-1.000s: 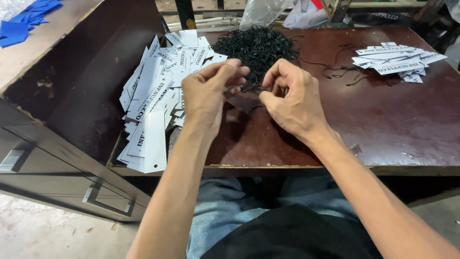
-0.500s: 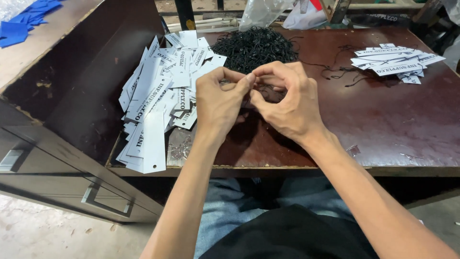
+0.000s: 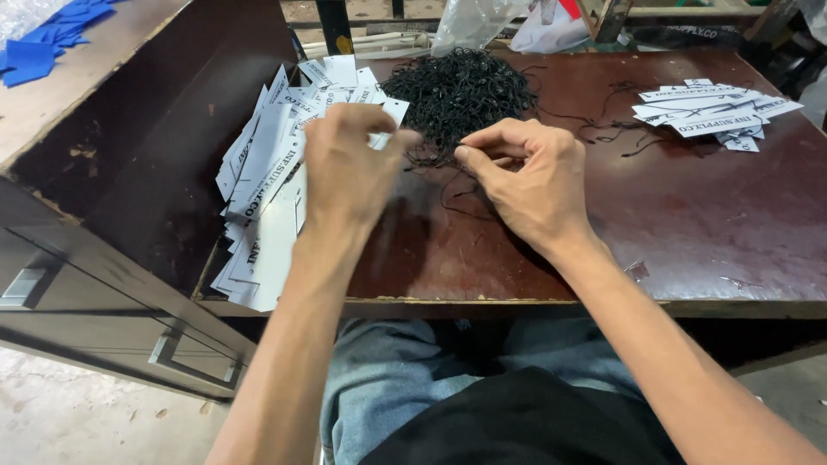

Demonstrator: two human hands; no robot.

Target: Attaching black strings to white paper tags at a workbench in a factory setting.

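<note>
My left hand [image 3: 349, 168] hovers over the edge of a spread of white paper tags [image 3: 263, 181], its fingers pinched on one white tag [image 3: 389, 116]. My right hand [image 3: 530, 181] is beside it, thumb and forefinger closed on a thin black string [image 3: 439, 162] that trails from a heap of black strings [image 3: 461, 86]. The two hands are a little apart above the dark brown table [image 3: 689, 224]. Whether the string passes through the tag is hidden by my fingers.
A smaller stack of white tags [image 3: 711, 108] with loose strings lies at the far right. A clear plastic bag [image 3: 482, 21] sits behind the heap. Blue pieces [image 3: 52, 43] lie on a wooden top at the left, above drawers [image 3: 172, 353].
My hands were pressed together in front of the string heap; now they have drawn apart, the left one shifting left over the tags with a tag in it.
</note>
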